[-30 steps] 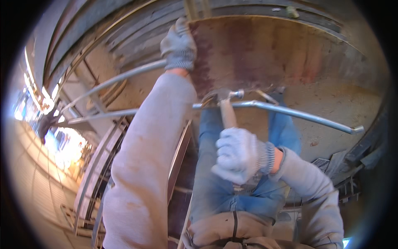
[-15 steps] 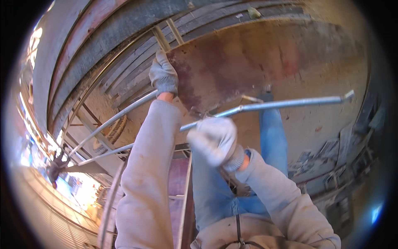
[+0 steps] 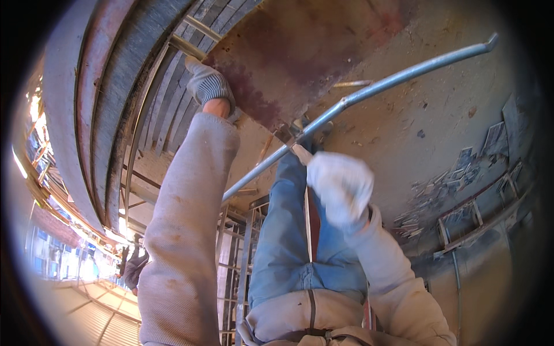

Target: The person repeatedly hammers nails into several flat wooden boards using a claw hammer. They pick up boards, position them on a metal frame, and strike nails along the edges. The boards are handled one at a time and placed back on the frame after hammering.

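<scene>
My left hand, in a light knitted glove with a grey cuff, grips the near left edge of a large reddish-brown board. Some of its fingers are hidden. My right hand, gloved and blurred by motion, is closed over my legs. From it sticks a light handle ending in a dark metal head, by its look a hammer. That head is close to the board's near corner. A bent grey metal pipe runs slantwise beside the board, just beyond my right hand.
Long curved panels stand at the left, with stacked planks beside them. Two light bars lie near my left hand. Scrap pieces litter the ground at the right. A metal frame stands below me, and a person is at the far left.
The view has turned, so board and pipe now slant more steeply. My right hand has moved right and down in the picture, away from the pipe. The left hand keeps its hold.
</scene>
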The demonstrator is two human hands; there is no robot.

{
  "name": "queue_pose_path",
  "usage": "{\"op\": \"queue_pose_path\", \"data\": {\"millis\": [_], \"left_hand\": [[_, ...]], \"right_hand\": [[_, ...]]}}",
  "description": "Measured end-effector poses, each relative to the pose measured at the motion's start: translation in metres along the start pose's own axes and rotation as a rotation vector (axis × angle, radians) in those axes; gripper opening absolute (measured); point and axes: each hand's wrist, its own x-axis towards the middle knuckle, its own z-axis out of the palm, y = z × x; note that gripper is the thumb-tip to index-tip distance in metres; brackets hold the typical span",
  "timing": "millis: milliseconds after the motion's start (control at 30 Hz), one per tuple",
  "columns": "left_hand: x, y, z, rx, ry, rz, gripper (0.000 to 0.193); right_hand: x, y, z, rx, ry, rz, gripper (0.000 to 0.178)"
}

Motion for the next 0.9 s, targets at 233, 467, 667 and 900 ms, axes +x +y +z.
{"op": "queue_pose_path", "data": {"millis": [233, 467, 667, 900], "left_hand": [[0.040, -0.003, 0.005, -0.193, -0.203, 0.148, 0.075], [0.023, -0.004, 0.005, -0.184, -0.137, 0.237, 0.058], [0.004, -0.003, 0.002, -0.318, -0.333, 0.153, 0.053], [0.040, -0.005, 0.016, 0.274, -0.141, 0.483, 0.045]], "right_hand": [[-0.030, 0.012, -0.009, -0.270, -0.095, -0.239, 0.035], [-0.082, 0.031, 0.005, -0.196, 0.075, -0.295, 0.040], [-0.087, 0.048, -0.002, 0.204, 0.187, -0.276, 0.041], [-0.083, 0.043, 0.013, 0.119, 0.381, -0.342, 0.050]]}}
